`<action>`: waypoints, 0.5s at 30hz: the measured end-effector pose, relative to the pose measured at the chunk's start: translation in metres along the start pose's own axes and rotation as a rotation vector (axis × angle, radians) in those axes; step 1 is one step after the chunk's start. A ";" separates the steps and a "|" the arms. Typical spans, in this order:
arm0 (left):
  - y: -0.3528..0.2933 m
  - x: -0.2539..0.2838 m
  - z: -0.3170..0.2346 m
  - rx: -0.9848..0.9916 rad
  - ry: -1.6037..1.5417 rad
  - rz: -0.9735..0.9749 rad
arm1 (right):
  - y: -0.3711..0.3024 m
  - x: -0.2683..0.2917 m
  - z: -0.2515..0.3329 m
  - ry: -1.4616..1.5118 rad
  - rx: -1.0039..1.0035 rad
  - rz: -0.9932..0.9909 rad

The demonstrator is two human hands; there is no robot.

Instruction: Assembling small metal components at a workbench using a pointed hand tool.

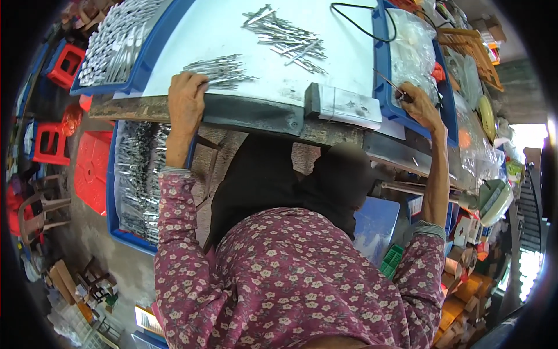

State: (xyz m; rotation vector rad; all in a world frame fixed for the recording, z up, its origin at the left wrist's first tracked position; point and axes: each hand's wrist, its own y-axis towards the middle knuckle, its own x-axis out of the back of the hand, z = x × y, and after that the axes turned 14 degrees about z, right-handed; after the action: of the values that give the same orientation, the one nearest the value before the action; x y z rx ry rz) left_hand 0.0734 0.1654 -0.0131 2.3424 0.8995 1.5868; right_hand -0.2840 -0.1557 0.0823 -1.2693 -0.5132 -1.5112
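1. The left hand (pixel 187 100) reaches up over the near edge of the tabletop (pixel 349 67), its forearm nearly straight up from the floral sleeve (pixel 180 221), back of the hand upward and fingers bent over.
2. The right hand (pixel 421 106) is out to the right, its forearm rising from the right sleeve, the hand turned inward at the wrist with the fingers curled.
3. The right grip is closed around a thin tool (pixel 399 91), whose narrow end points forward and to the left.
4. The left grip is partly curled, its fingertips at the near pile (pixel 224 71); I cannot tell whether it has hold of a piece.
5. Along the near edge, a dark bar (pixel 253 113) runs right from beside the left hand; a block (pixel 351 106) sits farther right, between the hands.
6. The left tray (pixel 139 75) bounds the tabletop on the left, and the right tray (pixel 381 87), with clear bags (pixel 411 55) in it, bounds it on the right. The right hand is over the right tray.
7. Bare white surface lies between the near pile and the block, and around the far pile (pixel 285 38). A cable (pixel 354 33) loops near the far right.
8. The near pile, slim metal pieces, lies just to the right of the left fingertips; the far pile lies farther forward, well apart from both hands.
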 end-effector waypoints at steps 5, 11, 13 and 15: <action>0.003 -0.001 -0.012 0.018 0.031 -0.001 | -0.007 -0.007 -0.001 0.130 -0.051 -0.036; 0.040 -0.033 -0.054 -0.097 -0.197 0.054 | -0.012 -0.012 -0.008 0.326 -0.111 -0.061; 0.055 -0.052 -0.070 -0.096 -0.232 0.090 | -0.015 -0.015 -0.020 0.267 -0.020 -0.171; 0.066 -0.073 -0.076 -0.081 -0.231 0.140 | -0.013 -0.015 -0.014 0.286 -0.059 -0.215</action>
State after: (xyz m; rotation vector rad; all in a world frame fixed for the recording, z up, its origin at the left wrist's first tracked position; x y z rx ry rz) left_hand 0.0131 0.0565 -0.0089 2.5127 0.6230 1.3338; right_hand -0.3037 -0.1564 0.0680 -1.0436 -0.4296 -1.8655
